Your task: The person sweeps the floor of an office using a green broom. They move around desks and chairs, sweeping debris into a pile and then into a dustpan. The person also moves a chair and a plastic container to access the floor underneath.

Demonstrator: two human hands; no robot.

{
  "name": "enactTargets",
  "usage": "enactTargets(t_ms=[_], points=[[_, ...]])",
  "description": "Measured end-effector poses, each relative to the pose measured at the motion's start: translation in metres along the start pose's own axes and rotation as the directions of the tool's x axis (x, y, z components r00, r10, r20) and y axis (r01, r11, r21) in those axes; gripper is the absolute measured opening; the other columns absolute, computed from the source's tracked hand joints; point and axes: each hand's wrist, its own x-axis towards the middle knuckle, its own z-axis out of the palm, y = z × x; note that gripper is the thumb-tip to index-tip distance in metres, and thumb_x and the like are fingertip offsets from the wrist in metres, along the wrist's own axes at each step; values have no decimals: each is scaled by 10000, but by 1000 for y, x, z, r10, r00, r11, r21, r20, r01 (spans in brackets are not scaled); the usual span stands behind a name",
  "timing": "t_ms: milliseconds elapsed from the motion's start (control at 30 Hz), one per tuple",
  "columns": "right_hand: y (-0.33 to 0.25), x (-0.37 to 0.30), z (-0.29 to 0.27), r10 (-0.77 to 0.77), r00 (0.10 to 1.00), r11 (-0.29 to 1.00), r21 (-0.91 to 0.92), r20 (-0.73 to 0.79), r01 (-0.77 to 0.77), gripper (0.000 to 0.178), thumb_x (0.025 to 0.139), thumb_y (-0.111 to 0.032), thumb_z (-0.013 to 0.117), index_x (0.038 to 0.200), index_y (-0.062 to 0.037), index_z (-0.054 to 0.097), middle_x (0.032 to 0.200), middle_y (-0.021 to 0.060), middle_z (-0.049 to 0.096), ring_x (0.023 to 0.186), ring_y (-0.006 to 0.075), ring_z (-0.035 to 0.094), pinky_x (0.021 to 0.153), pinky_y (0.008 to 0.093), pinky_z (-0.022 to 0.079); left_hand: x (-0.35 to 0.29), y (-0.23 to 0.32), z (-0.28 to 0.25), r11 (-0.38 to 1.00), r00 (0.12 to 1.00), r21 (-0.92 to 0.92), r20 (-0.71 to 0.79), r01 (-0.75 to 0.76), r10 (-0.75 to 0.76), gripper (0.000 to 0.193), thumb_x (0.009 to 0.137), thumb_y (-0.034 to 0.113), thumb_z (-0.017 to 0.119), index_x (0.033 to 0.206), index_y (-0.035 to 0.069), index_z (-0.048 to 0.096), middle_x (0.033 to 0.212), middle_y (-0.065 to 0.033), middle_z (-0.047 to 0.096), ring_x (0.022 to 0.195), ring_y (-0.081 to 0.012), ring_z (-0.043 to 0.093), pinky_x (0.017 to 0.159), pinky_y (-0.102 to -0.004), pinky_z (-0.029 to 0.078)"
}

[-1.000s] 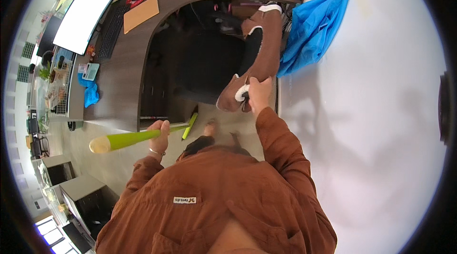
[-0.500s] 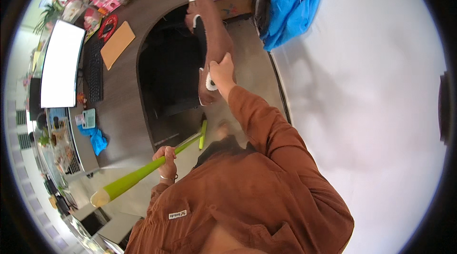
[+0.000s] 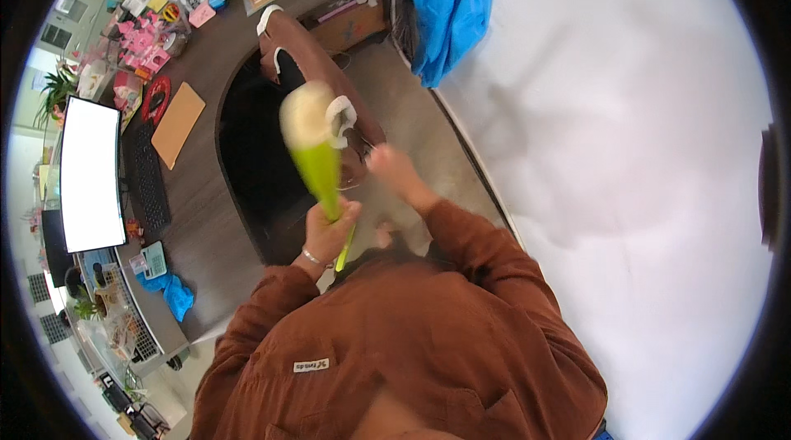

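Observation:
My left hand [image 3: 326,230] is closed around a long green pole [image 3: 317,176], held upright with its pale, rounded end [image 3: 306,114] raised toward me. The pole's lower part runs down past my wrist, and its foot is hidden. Beyond it stands a brown chair [image 3: 317,61] with white trim, partly covered by the pole's top. My right hand [image 3: 394,172] is just beside the chair's near end, to the right of the pole. Its fingers look curled but are smeared by motion, and I cannot see whether they touch the chair.
A dark curved desk [image 3: 202,217] wraps around the left and far side, with a monitor [image 3: 92,175], a keyboard [image 3: 150,180] and a tan board [image 3: 178,124] on it. A blue plastic bag [image 3: 451,11] hangs at the far right, by a white wall [image 3: 610,193].
The green pole has swung from lying toward the left to upright in front of the chair. My right hand has come off the chair's top and drawn nearer. The chair appears farther left.

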Motion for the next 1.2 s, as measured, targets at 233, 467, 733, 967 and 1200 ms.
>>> enactTargets(t_ms=[233,467,733,967,1200], points=[[-59,-64,-4,857,496,446,-283,-141,-849,180,854,-157,495,881,-5,589,933,145,590,766,247,589,691,391,479,34,50,141,981,739,-66,649,-183,182,266,844,292,621,876,49,517,715,-86,541,644,-198,521,586,-368,429],[44,-129,-26,886,360,464,-563,293,-684,269,860,-307,499,885,-92,659,885,161,628,828,293,611,780,380,464,23,53,233,836,507,51,815,-546,281,274,805,280,621,977,80,548,950,-151,605,887,-344,574,746,-419,440],[144,-261,-116,776,419,615,-416,471,-670,241,795,-118,503,1005,-19,569,863,197,635,830,369,624,710,448,502,118,15,127,798,859,374,-5,-473,512,315,728,93,683,1001,44,533,943,-64,539,850,-160,536,787,-304,455],[173,-220,-33,761,540,585,-20,361,-811,217,800,-141,530,985,-33,503,901,221,617,860,410,596,726,489,482,266,26,-7,741,613,669,-610,61,501,557,757,287,711,1156,-29,485,1025,-129,581,894,-219,574,808,-345,451],[219,-208,25,655,513,533,143,555,-834,257,813,-155,553,995,-8,444,863,267,593,841,464,561,704,530,447,330,-16,-26,716,805,562,-593,413,1,472,740,136,534,1147,-99,494,1062,-241,600,1012,-350,583,878,-373,437]])
